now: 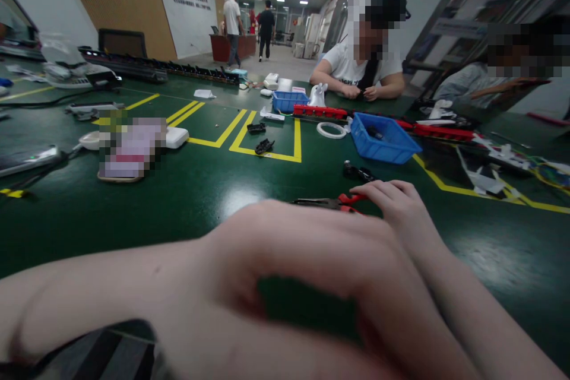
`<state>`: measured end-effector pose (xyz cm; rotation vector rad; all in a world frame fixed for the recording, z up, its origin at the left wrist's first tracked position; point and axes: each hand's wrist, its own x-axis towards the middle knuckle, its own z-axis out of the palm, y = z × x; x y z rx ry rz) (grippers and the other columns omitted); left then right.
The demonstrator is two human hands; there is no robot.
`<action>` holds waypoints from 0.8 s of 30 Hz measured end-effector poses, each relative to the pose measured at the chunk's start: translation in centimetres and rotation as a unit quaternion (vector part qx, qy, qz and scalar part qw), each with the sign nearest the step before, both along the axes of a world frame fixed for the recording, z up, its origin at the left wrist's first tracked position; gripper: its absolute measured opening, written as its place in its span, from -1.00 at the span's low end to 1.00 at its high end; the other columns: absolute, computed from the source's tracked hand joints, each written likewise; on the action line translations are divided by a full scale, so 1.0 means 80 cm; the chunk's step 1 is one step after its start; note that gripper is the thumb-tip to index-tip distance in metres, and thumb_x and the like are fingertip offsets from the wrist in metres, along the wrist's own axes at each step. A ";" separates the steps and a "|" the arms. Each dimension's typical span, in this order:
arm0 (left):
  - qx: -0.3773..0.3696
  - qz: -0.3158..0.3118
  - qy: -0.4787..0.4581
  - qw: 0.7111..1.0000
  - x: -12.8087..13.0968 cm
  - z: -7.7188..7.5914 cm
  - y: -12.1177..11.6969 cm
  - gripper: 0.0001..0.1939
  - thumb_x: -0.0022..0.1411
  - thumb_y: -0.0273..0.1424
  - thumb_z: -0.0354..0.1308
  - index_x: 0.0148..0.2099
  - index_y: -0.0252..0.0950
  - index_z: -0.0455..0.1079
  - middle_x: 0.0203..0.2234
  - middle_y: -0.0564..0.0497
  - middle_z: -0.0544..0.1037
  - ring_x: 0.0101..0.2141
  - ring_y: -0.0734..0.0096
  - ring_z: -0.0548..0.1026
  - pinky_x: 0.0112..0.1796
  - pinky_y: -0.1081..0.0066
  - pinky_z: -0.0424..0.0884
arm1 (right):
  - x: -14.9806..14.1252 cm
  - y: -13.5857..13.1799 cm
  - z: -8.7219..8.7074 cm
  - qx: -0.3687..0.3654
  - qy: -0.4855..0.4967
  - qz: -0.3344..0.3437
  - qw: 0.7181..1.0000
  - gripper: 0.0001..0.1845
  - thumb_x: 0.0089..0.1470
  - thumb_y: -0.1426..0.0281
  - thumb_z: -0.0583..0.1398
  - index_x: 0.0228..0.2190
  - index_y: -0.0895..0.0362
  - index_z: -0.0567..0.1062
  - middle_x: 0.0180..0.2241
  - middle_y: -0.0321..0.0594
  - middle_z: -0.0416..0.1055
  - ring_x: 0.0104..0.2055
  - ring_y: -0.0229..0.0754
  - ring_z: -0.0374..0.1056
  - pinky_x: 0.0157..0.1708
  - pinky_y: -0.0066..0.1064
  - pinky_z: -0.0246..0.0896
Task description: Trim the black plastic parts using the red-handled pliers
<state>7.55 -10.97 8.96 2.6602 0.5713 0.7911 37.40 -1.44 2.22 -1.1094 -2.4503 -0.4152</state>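
Observation:
My left hand (285, 267) fills the foreground, close to the camera and blurred. Its fingers bend over toward the lower right, with a gap between them and the thumb, and the fingertips are out of sight. I see nothing held in it. Beyond it, my right hand (396, 205) has its fingers on the red handle of a pair of pliers (323, 203). The dark jaws point left, low over the green table; my left hand partly hides the pliers. Just behind them lies a small black part (358, 171).
A blue bin (383, 139) with black parts, a white tape ring (332, 129) and two black pieces (264, 146) are on the green table (187, 208). A phone (133, 151) lies left. Red strips (320, 111) run behind. Two people sit opposite.

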 end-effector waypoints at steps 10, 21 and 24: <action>-0.090 0.142 0.027 0.985 -0.003 -0.104 0.133 -0.53 0.27 -0.15 0.17 0.15 -0.24 0.28 0.04 -0.13 0.39 -0.01 0.10 0.40 0.00 0.09 0.36 | 0.004 0.001 -0.002 -0.003 -0.002 -0.002 1.000 -0.50 0.04 -0.02 0.23 -0.16 0.11 0.45 -0.20 -0.10 0.50 -0.16 0.03 0.41 -0.07 -0.09 0.13; -0.071 0.090 0.072 0.991 -0.003 -0.109 0.134 -0.63 0.25 -0.23 0.22 0.07 -0.23 0.39 -0.10 -0.07 0.47 -0.12 0.20 0.46 -0.13 0.23 0.38 | -0.009 -0.004 -0.006 -0.014 0.011 -0.004 1.000 -0.51 0.02 -0.01 0.25 -0.18 0.10 0.48 -0.20 -0.10 0.51 -0.16 0.03 0.40 -0.07 -0.07 0.13; -0.067 0.088 0.075 0.991 -0.005 -0.112 0.135 -0.61 0.27 -0.23 0.20 0.10 -0.23 0.39 -0.06 -0.08 0.45 -0.11 0.21 0.45 -0.11 0.23 0.38 | -0.007 -0.004 -0.006 -0.010 0.012 -0.011 1.000 -0.51 0.01 -0.01 0.26 -0.18 0.10 0.47 -0.20 -0.11 0.51 -0.15 0.03 0.40 -0.07 -0.08 0.13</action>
